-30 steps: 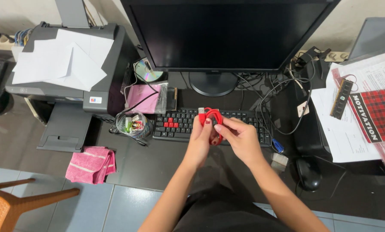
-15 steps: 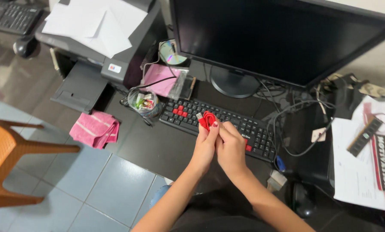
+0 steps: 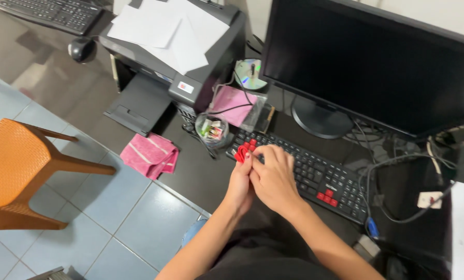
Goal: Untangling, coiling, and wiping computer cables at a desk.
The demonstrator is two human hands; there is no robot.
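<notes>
Pressing together above the keyboard [image 3: 315,173], both hands [image 3: 263,179] pinch a small red object [image 3: 241,153] at their fingertips.

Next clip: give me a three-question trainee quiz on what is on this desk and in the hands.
1. True or false: both hands hold a small red object over the keyboard.
2. What lies at the desk edge, left of the keyboard? A) pink cloth B) blue mug C) green book
3. What rests on top of the printer?

Key: 1 true, the left hand and right hand pinch it together. 2 A. 3 white paper sheets.
</notes>
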